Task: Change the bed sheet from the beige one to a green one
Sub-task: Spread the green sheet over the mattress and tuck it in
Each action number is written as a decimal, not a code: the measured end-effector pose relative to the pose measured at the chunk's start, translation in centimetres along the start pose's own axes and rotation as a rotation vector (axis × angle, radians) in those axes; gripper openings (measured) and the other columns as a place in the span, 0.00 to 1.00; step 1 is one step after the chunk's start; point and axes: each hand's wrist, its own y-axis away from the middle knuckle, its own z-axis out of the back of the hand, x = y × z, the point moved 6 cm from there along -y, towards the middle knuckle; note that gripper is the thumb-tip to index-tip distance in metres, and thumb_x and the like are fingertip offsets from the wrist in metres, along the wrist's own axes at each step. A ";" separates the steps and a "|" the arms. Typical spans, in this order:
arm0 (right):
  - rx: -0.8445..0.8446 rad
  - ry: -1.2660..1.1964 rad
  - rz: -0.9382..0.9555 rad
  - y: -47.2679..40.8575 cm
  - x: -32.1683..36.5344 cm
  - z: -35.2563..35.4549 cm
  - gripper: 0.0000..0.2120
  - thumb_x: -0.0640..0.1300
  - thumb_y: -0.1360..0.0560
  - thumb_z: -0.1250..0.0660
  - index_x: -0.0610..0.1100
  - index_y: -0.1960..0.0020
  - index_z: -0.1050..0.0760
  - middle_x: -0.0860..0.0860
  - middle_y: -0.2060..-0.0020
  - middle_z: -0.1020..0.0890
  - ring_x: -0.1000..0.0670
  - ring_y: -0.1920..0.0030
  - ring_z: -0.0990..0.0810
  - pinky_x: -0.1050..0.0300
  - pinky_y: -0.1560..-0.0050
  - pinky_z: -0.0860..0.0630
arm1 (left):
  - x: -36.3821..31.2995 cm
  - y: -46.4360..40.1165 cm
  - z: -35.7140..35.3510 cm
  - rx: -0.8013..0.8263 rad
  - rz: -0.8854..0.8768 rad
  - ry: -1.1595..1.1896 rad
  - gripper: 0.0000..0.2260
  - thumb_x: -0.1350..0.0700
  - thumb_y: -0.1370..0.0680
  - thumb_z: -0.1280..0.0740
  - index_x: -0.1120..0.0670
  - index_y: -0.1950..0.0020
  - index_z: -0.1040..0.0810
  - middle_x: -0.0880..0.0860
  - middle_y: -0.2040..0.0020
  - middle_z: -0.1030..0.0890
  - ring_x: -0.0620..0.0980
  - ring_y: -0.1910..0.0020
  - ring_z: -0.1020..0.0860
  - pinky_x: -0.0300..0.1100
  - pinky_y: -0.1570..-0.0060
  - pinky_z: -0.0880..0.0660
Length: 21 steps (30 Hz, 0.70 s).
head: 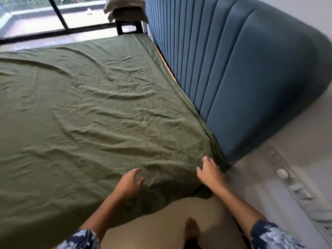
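A wrinkled green sheet (93,108) covers the whole mattress and hangs over its near corner. My left hand (130,180) hovers just above the sheet near that corner, fingers loosely spread and holding nothing. My right hand (210,172) rests with relaxed fingers on the sheet at the corner beside the blue padded headboard (242,72). A thin orange strip of mattress edge (162,56) shows between sheet and headboard. A beige cloth (124,8) lies bundled on a black stand at the far end.
A white wall (294,144) with a switch panel (287,178) runs on the right. A glass door with black frame (59,17) is behind the bed. My bare foot (192,229) stands on the beige floor (161,223).
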 end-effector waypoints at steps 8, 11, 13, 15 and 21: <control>0.077 0.141 0.108 -8.1 4.6 0.1 0.18 0.48 0.21 0.41 0.44 0.33 0.33 0.43 0.37 0.24 0.40 0.38 0.25 0.50 0.41 0.28 | 5.8 -4.7 0.4 0.090 0.332 -0.021 0.16 0.45 0.22 0.38 0.53 0.41 0.22 0.56 0.42 0.20 0.55 0.42 0.23 0.48 0.42 0.25; 0.176 0.328 0.311 -8.7 8.7 -2.7 0.19 0.51 0.20 0.42 0.46 0.32 0.35 0.46 0.37 0.24 0.43 0.38 0.24 0.50 0.42 0.27 | 8.6 -4.6 1.5 0.065 0.483 -0.020 0.18 0.42 0.24 0.39 0.50 0.40 0.22 0.54 0.40 0.21 0.55 0.40 0.24 0.47 0.42 0.26; 0.227 0.402 0.458 -8.1 12.2 -5.0 0.22 0.53 0.20 0.42 0.47 0.29 0.38 0.49 0.35 0.26 0.45 0.36 0.26 0.50 0.41 0.28 | 10.5 -4.5 3.0 0.026 0.555 -0.016 0.18 0.43 0.24 0.38 0.50 0.39 0.25 0.54 0.38 0.23 0.55 0.38 0.25 0.46 0.41 0.27; 0.248 0.464 0.593 -7.6 15.8 -7.3 0.24 0.54 0.20 0.43 0.47 0.27 0.41 0.50 0.34 0.28 0.46 0.35 0.27 0.50 0.41 0.29 | 12.3 -4.3 4.8 0.000 0.576 -0.116 0.15 0.47 0.23 0.38 0.50 0.39 0.27 0.53 0.38 0.24 0.54 0.37 0.25 0.46 0.42 0.28; 0.310 0.653 0.942 -4.0 24.5 -13.8 0.27 0.58 0.21 0.43 0.43 0.28 0.38 0.45 0.36 0.28 0.42 0.36 0.27 0.49 0.43 0.28 | 16.8 -2.3 6.8 0.086 0.379 -0.783 0.14 0.60 0.19 0.46 0.51 0.34 0.29 0.50 0.36 0.25 0.52 0.35 0.28 0.45 0.43 0.33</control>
